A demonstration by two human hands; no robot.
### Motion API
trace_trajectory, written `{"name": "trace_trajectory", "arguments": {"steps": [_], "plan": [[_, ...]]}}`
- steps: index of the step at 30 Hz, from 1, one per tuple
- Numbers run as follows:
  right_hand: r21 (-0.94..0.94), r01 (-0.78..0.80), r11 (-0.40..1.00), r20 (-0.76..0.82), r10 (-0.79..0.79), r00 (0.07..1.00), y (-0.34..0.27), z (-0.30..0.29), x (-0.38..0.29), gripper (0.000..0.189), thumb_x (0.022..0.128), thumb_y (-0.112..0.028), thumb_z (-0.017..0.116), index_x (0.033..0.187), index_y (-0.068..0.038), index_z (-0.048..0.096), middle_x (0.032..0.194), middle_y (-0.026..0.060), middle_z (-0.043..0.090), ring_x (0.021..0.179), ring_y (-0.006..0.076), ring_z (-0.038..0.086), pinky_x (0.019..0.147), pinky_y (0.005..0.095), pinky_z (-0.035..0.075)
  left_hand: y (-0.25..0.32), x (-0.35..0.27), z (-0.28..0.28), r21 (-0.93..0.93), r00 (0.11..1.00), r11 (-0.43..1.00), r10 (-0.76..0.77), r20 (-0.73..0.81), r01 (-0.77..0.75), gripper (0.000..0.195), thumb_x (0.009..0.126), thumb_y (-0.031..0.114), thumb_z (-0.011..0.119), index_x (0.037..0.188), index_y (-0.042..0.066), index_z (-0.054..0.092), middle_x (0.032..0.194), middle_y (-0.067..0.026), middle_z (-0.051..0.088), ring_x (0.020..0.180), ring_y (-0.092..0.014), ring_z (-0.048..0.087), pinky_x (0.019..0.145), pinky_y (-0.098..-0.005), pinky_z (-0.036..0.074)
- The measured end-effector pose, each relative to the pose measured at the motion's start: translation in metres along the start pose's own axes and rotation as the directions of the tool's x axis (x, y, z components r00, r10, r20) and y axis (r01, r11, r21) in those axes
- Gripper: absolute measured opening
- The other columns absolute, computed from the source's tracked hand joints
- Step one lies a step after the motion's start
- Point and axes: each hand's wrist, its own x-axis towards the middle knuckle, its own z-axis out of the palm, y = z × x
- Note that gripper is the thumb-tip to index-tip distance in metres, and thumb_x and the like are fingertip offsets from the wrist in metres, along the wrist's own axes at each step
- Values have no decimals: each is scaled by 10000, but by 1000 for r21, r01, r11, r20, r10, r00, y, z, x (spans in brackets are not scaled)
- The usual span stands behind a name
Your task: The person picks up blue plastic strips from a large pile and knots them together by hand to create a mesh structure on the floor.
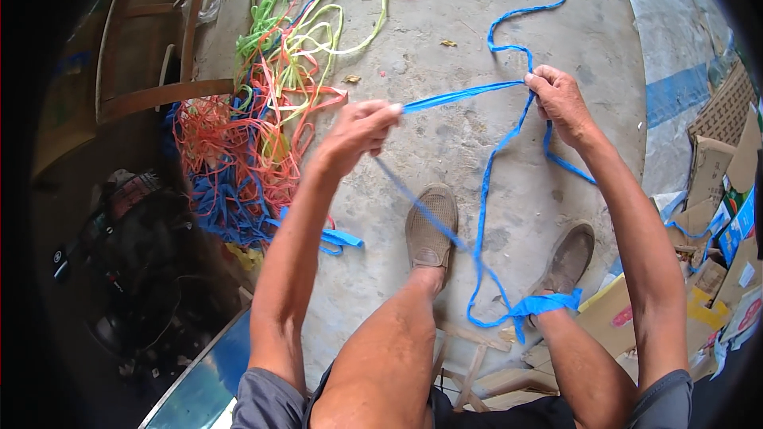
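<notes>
Between my two hands a blue plastic strip (462, 97) is stretched nearly level above the floor. My left hand (366, 125) pinches its left end, and a blurred length of blue strip runs down from that hand towards my feet. My right hand (554, 95) pinches the other end between thumb and fingertips. From the right hand one blue cord (524, 10) runs up across the floor, another hangs down in a loop, and a short piece trails behind my forearm. A blue band (545, 305) lies around my right ankle, touching the looped cord.
A tangled heap of red, yellow, green and blue strips (238, 149) lies on the concrete floor at the left. Beyond it stands a wooden frame (167, 93). Flattened cardboard (712, 170) and a blue-and-white sheet (673, 30) are at the right. Dark bags are at lower left.
</notes>
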Motion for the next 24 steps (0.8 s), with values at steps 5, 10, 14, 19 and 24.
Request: {"name": "trace_trajectory", "arguments": {"steps": [5,10,14,19,24], "plan": [[-61,21,998,-47,-23,999,-4,16,3,215,923,-219,625,768,-78,579,634,-57,445,540,48,385,465,253,317,-12,-47,-76,-228,993,973,17,-115,-43,259,991,279,610,787,198,471,584,125,332,434,-5,275,405,-207,228],[-169,56,984,-126,-77,989,9,5,12,239,897,-223,617,744,-41,596,644,-38,495,568,71,409,483,281,332,-10,-80,-114,-488,970,843,150,-189,-226,372,1024,292,559,697,192,412,558,83,274,444,-48,242,405,-239,222],[-206,67,976,-144,-98,985,24,-10,19,252,898,-246,615,763,-33,613,628,-28,497,565,81,415,492,297,346,-9,-102,-129,-594,955,758,132,-265,-270,475,1049,322,515,617,191,370,541,76,233,436,-59,214,426,-239,242],[-202,8,979,-204,-50,978,29,-21,19,254,904,-252,612,782,-29,620,624,-13,514,554,95,429,493,305,352,-13,-136,-147,-671,960,686,196,-202,-281,483,1066,306,475,613,168,381,533,62,270,414,-69,241,454,-255,281],[-213,38,976,-206,-83,975,33,-30,21,256,908,-250,602,767,-37,617,615,-8,513,542,97,433,487,308,353,-23,-183,-172,-606,925,710,183,-333,-359,466,1070,296,467,635,159,371,534,47,281,408,-81,259,476,-262,301]]}}
